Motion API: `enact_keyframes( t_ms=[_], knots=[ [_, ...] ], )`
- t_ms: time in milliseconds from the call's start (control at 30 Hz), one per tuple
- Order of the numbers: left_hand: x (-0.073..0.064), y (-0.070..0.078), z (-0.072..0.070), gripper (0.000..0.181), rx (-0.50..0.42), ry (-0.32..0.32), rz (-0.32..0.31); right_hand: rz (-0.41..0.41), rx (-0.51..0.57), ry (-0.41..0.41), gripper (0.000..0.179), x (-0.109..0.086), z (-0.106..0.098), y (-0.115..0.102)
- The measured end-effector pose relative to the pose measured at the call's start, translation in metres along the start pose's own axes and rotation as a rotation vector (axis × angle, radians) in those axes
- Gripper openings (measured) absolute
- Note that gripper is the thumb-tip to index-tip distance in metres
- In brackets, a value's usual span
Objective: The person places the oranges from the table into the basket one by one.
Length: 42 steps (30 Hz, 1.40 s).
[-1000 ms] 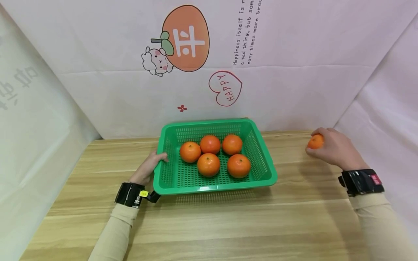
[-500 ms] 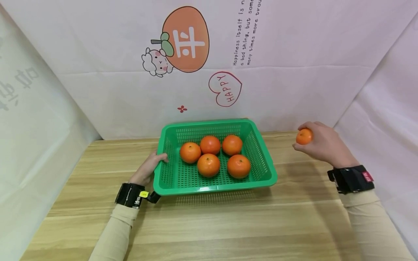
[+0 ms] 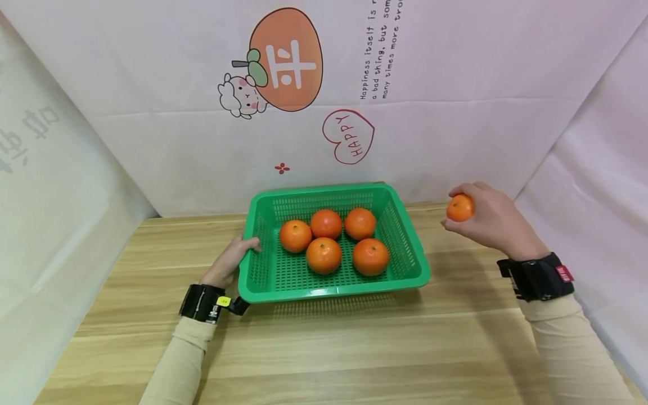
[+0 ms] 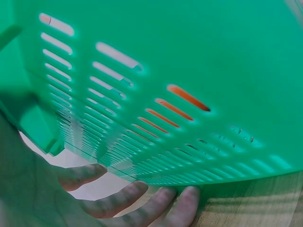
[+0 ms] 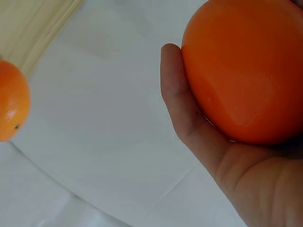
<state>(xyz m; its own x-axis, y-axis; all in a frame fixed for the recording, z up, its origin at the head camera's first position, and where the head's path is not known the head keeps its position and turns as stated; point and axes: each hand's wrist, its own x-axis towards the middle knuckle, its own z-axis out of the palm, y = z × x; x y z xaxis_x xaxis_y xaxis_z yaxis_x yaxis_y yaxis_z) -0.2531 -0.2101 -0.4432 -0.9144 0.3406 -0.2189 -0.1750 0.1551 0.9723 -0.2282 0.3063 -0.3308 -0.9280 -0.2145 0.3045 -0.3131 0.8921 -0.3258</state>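
A green slatted plastic basket holds several oranges, among them a front one and one at the right. My left hand grips the basket's left rim, thumb over the inside; the left wrist view shows its fingers reaching along the outside wall near the bottom. Right of the basket, my right hand holds another orange above the table, between thumb and fingers. Close up in the right wrist view, the thumb lies along that orange's side.
Under the basket is a wood-grain table. A printed white cloth rises behind it, and more white cloth hangs at the right. One further orange shows at the left edge of the right wrist view.
My right hand has moved left toward the basket and up a little, carrying the orange. My left hand and the basket have stayed in place.
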Motion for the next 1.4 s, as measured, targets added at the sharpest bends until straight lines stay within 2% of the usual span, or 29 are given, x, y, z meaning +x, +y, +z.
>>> enact_keyframes(
  t_ms=[267,500,1267,1400],
  knots=[
    [-0.002,0.0,0.0,0.073,-0.003,0.006,-0.012,-0.027,-0.006,0.009,0.047,0.008,-0.001,-0.02],
    [-0.002,0.002,-0.001,0.075,-0.002,0.0,-0.014,-0.087,0.004,0.017,0.047,0.015,0.0,-0.037],
    [-0.001,0.0,0.0,0.07,-0.023,-0.017,0.002,-0.188,-0.025,-0.102,0.053,0.036,0.01,-0.089],
    [0.0,0.0,-0.001,0.069,-0.015,0.001,-0.007,-0.206,-0.012,-0.12,0.052,0.039,0.015,-0.095]
  ],
)
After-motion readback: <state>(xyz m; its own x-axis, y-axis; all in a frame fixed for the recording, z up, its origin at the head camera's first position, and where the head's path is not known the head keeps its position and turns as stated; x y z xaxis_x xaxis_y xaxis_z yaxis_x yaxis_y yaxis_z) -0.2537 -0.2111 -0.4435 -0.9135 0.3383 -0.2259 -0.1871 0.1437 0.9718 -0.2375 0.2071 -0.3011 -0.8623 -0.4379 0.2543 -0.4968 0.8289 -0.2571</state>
